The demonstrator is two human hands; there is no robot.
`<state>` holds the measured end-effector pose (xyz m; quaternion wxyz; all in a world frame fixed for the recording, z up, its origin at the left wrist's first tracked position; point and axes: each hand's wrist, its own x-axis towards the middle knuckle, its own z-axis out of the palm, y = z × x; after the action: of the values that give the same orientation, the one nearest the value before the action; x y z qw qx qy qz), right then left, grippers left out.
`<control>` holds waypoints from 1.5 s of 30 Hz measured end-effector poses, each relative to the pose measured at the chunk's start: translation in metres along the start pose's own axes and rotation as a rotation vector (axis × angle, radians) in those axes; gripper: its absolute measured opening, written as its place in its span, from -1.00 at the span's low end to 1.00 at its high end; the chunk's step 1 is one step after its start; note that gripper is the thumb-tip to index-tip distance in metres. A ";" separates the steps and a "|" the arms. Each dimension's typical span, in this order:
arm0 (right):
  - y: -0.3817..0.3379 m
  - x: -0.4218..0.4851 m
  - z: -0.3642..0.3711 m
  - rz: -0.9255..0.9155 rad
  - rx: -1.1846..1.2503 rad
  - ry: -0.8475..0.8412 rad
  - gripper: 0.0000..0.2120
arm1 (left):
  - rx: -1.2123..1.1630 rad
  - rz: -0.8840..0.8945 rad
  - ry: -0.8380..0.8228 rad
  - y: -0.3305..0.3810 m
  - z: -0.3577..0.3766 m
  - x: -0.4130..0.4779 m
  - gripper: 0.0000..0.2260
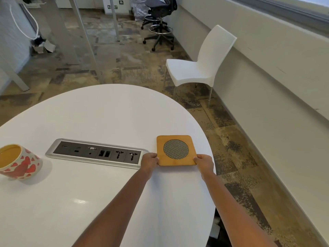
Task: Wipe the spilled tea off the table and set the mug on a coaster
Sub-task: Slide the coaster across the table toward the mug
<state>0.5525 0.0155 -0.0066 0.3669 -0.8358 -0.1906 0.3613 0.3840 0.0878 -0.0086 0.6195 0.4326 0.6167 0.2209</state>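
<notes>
A square wooden coaster [176,150] with a round metal mesh centre lies flat on the white table [106,113], near its right edge. My left hand [149,161] grips the coaster's near left corner. My right hand [203,162] grips its near right corner. A mug [19,161] with red hearts and a yellow inside stands at the far left of the table, well apart from both hands. No spilled tea or cloth shows on the tabletop.
A recessed socket panel [96,153] with a silver frame sits in the table between mug and coaster. A white chair [201,63] stands beyond the table on the right. A dark office stool [160,20] stands further back on the patterned floor.
</notes>
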 end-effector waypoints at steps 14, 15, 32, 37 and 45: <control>0.030 -0.068 -0.017 -0.060 0.147 -0.074 -0.82 | 0.008 0.062 0.043 -0.036 -0.024 -0.073 -0.72; 0.032 -0.075 -0.016 -0.068 0.146 -0.086 -0.82 | 0.006 0.066 0.049 -0.039 -0.029 -0.081 -0.73; 0.027 -0.189 0.068 -0.212 -0.037 -0.316 -0.82 | 0.000 0.073 0.357 -0.091 -0.163 -0.149 -0.77; 0.019 -0.210 0.112 -0.201 -0.059 -0.337 -0.81 | 0.005 0.060 0.407 -0.098 -0.210 -0.149 -0.77; 0.005 -0.244 0.188 -0.146 -0.069 -0.339 -0.86 | 0.063 0.037 0.433 -0.107 -0.288 -0.132 -0.78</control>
<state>0.2500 -0.0408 0.0150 0.3259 -0.7589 -0.3221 0.4627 0.0625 0.0006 0.0192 0.4544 0.4054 0.7339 0.3008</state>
